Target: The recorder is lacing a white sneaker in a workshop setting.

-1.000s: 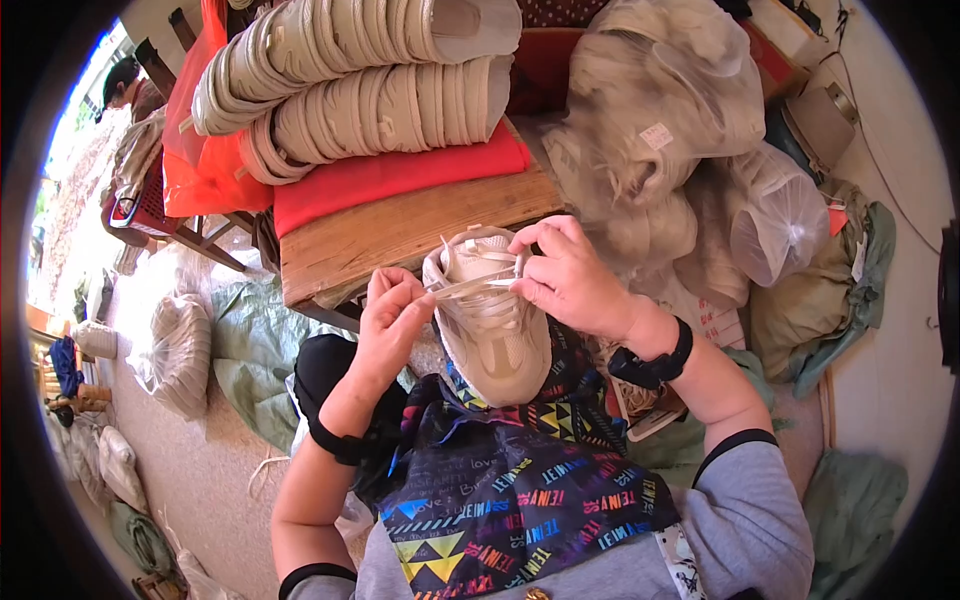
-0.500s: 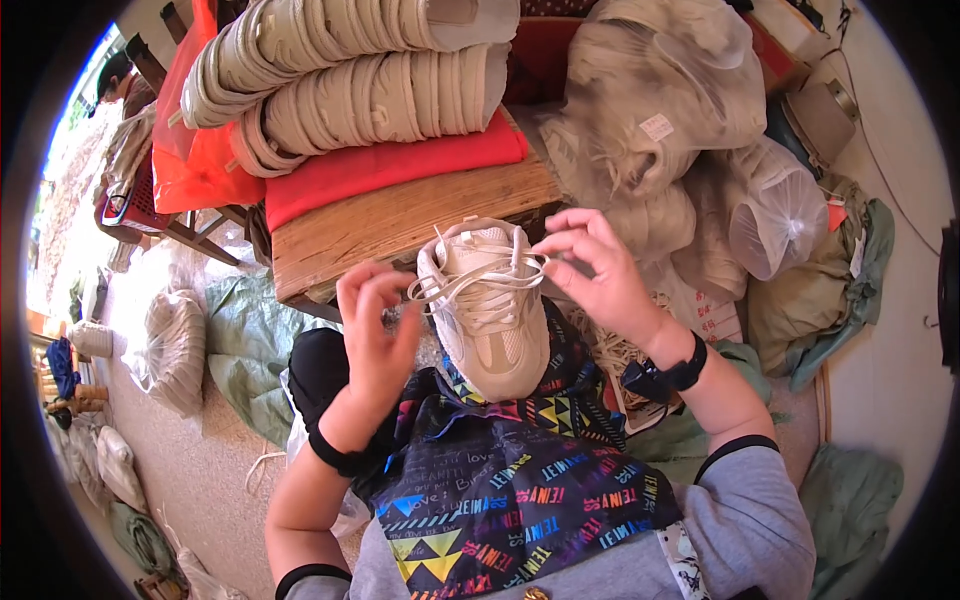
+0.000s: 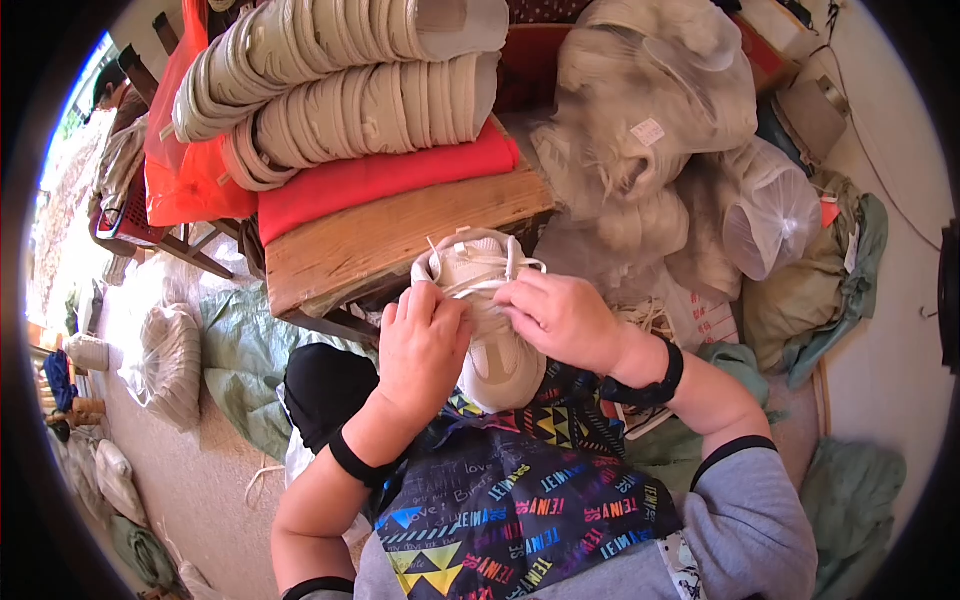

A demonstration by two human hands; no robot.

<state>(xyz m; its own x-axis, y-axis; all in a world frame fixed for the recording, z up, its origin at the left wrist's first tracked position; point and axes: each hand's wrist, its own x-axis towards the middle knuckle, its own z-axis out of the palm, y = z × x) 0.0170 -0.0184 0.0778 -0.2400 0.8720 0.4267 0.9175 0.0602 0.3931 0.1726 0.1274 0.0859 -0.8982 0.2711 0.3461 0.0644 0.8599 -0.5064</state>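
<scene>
Beneath the fingers, a shoe

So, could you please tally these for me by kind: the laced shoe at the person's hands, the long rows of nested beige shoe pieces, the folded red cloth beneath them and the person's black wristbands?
Laced shoe: 1
Rows of nested beige shoe pieces: 2
Folded red cloth: 1
Black wristbands: 2
Total: 6
</scene>
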